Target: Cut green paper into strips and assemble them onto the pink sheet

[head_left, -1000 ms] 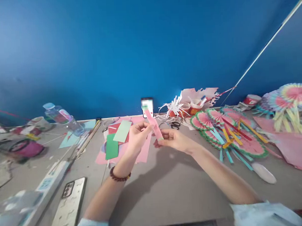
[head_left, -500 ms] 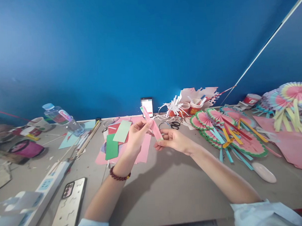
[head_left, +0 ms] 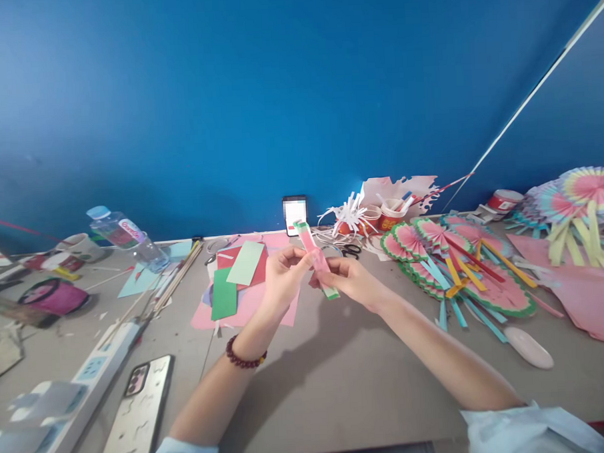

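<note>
Shifts pink-green paper strip (head_left: 320,262) rightward since earlier; pinches middle with left hand (head_left: 284,275), lower end with right hand (head_left: 353,278), slanting it far-left lengthwise.

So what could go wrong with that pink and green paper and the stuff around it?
The pink and green paper strip is pinched by both the left hand and the right hand, so a hard pull might tear or crease it. The pale green paper lies close to the left hand, and a nudge could slide it. The patterned phone lies near the left forearm, so a bump might push it.
</note>
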The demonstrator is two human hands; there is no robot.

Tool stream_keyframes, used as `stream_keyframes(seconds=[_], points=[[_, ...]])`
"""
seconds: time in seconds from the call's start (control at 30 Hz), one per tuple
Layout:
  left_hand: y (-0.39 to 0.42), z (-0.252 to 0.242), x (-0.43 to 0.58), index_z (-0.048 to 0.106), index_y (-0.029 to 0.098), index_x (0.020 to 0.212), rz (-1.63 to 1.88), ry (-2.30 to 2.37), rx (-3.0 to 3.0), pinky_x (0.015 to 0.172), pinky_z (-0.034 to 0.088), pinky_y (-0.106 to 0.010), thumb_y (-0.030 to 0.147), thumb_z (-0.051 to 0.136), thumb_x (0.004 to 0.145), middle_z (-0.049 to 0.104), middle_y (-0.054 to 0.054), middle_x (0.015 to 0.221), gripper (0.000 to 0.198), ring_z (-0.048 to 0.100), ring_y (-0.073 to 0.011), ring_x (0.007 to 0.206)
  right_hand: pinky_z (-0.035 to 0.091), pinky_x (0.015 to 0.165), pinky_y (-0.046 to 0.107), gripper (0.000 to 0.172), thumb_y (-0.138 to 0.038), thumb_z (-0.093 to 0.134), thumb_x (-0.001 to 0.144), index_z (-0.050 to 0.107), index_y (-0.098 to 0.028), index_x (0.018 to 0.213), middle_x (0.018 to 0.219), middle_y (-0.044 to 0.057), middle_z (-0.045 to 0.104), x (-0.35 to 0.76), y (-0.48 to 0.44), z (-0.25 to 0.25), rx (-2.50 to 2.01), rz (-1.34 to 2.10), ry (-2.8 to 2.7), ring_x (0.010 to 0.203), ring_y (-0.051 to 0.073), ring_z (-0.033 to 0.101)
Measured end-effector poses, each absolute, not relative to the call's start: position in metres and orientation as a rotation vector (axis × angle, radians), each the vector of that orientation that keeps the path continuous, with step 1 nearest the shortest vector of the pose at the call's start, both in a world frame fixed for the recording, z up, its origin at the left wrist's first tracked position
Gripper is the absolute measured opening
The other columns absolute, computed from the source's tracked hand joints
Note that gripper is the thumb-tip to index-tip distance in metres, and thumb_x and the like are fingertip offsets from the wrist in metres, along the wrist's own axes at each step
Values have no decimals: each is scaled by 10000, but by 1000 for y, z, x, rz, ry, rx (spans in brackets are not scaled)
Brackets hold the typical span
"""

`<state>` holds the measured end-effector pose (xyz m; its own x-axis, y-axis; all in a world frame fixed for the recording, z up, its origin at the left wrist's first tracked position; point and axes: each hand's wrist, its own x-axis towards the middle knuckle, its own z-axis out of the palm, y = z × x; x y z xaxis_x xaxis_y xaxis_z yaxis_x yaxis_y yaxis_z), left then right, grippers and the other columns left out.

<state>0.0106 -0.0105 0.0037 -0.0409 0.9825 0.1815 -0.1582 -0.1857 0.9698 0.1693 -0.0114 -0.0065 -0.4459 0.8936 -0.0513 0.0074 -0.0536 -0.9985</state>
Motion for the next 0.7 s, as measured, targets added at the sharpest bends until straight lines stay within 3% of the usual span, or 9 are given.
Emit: stream_keyframes(seconds=[0.17, 0.3, 0.57, 0.7], points=[[-10, 2, 11, 619, 158, 575, 1448, 971, 1216, 513, 458, -234, 465, 831, 637, 600, -3, 598, 379, 546, -109, 550, 427, 602, 255, 510, -631, 754, 674, 675, -145, 806, 672, 32, 696, 165, -10, -11, -1019, 1455, -1552, 626, 140, 604], [-10, 4, 12, 598, 161, 554, 1440, 949, 1217, 496, 451, -240, 481, 837, 624, 589, 2, 558, 406, 535, -108, 514, 380, 555, 240, 530, -659, 742, 662, 670, -145, 771, 611, 7, 660, 165, -9, -13, -1026, 1427, -1565, 561, 111, 536], [-12, 8, 12, 592, 171, 548, 1462, 973, 1172, 456, 425, -247, 442, 839, 630, 579, 7, 565, 375, 504, -101, 492, 493, 752, 281, 448, -545, 772, 722, 724, -136, 900, 805, 71, 753, 173, -7, -11, -873, 1774, -1457, 765, 155, 683], [-9, 8, 7, 592, 173, 545, 1499, 996, 1181, 497, 440, -231, 415, 833, 646, 557, 19, 557, 356, 496, -90, 511, 519, 878, 342, 460, -404, 852, 671, 720, -164, 1040, 939, 70, 764, 174, -8, -9, -807, 1886, -1388, 850, 180, 721]])
